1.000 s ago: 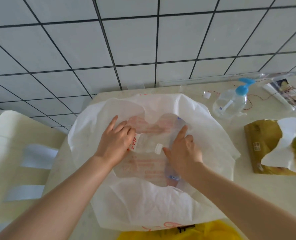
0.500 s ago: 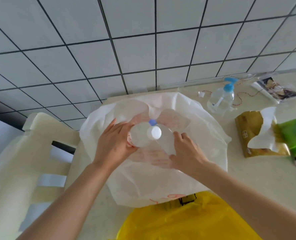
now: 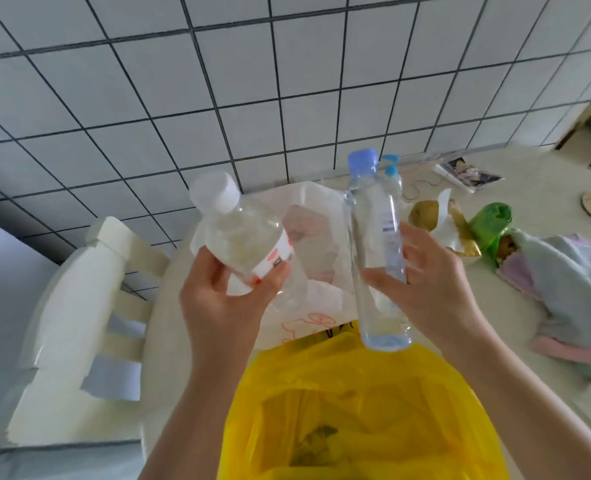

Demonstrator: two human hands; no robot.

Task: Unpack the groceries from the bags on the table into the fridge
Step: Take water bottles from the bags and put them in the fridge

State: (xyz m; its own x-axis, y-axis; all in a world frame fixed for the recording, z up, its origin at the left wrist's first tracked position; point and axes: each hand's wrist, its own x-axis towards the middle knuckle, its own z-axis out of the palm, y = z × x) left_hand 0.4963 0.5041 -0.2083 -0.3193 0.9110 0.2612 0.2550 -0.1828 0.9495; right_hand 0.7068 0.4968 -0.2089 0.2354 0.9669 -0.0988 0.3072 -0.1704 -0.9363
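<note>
**Both bottles out of the white bag, held up over the table**

Since half a second back, the two bottles have come up clear of the white bag (image 3: 316,244); earlier both hands were down in its mouth, one bottle only showing its cap. Now my left hand (image 3: 225,299) wraps the lower body of the white-capped bottle (image 3: 242,237), fingers curled shut around the label band, bottle tilted with its cap up and to the left. My right hand (image 3: 432,289) has the blue-capped bottle (image 3: 377,251) near upright, thumb pressed on its front, the other fingers spread behind it; that hold looks looser, more a pinch than a full wrap.

One bottle per hand reads to me as clearing the bag in a single trip. Gripping low on the bodies keeps the caps free and the weight under control.

Room: the yellow bag (image 3: 356,410) sits open directly below the hands, mouth upward, so a drop would land in it. White chair (image 3: 79,306) stands close on the left, at the table (image 3: 529,216) edge. Right side is cluttered: gold packet (image 3: 422,213), green bag (image 3: 491,220), folded cloth (image 3: 564,282). Tiled wall behind. Fridge not in view, so which way to turn I can't tell; I judge pulling back is the clearest exit.
</note>
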